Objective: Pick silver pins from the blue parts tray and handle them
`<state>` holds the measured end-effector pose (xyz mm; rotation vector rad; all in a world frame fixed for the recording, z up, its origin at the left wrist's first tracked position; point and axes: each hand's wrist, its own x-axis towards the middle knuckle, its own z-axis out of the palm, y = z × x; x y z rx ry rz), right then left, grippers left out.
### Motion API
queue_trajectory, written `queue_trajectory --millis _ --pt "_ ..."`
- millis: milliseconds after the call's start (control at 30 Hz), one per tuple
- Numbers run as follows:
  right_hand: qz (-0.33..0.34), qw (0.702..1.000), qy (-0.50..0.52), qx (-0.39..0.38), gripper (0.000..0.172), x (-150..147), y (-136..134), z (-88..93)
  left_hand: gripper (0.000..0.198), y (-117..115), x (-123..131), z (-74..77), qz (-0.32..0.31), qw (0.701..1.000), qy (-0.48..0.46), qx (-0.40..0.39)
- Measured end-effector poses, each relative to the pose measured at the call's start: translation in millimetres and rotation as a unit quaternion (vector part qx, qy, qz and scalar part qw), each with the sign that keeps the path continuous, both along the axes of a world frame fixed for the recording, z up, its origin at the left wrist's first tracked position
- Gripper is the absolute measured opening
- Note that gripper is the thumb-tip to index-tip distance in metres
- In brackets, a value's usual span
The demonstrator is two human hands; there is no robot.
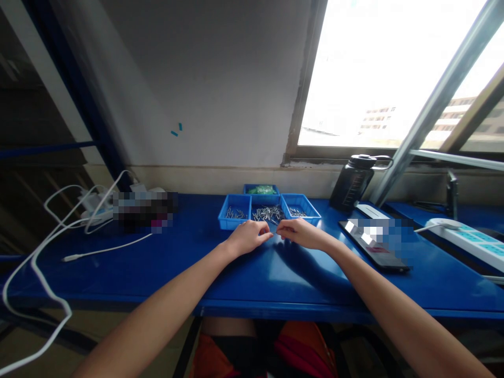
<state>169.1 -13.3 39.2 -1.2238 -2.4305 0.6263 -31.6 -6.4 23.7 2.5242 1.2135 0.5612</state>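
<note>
My left hand [249,237] is closed, thumb against fingers, just in front of the blue bins. Facing it a short gap away, my right hand [302,233] has its fingertips pinched together. Anything in either pinch is too small to make out. Beyond the hands lie slim metal pieces, perhaps screws [268,212], in the middle bin, whose front is partly hidden by my hands. A left blue bin [230,224] and a right blue bin [313,211] hold fewer similar pieces. Behind them, a back bin [247,189] contains green-tinted plastic packets [262,189].
All this stands on a blue table [177,273]. To the right are a black bottle [352,184], a dark phone-like device [374,247] and a white power strip [468,241]. White cables [43,273] tangle at the left and hang over the front edge.
</note>
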Motion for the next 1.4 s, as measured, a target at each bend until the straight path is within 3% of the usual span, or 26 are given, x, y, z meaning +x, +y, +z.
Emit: queue_trajectory --millis 633,1400 --pt "-0.023 0.998 -0.034 0.055 0.019 5.0 8.4 -7.1 0.024 1.0 -3.1 -1.1 0.007 1.000 0.007 0.009" --pt "-0.025 0.998 -0.053 0.036 0.014 1.4 2.8 -3.3 0.020 0.9 -2.6 -0.3 0.017 0.999 0.026 0.007"
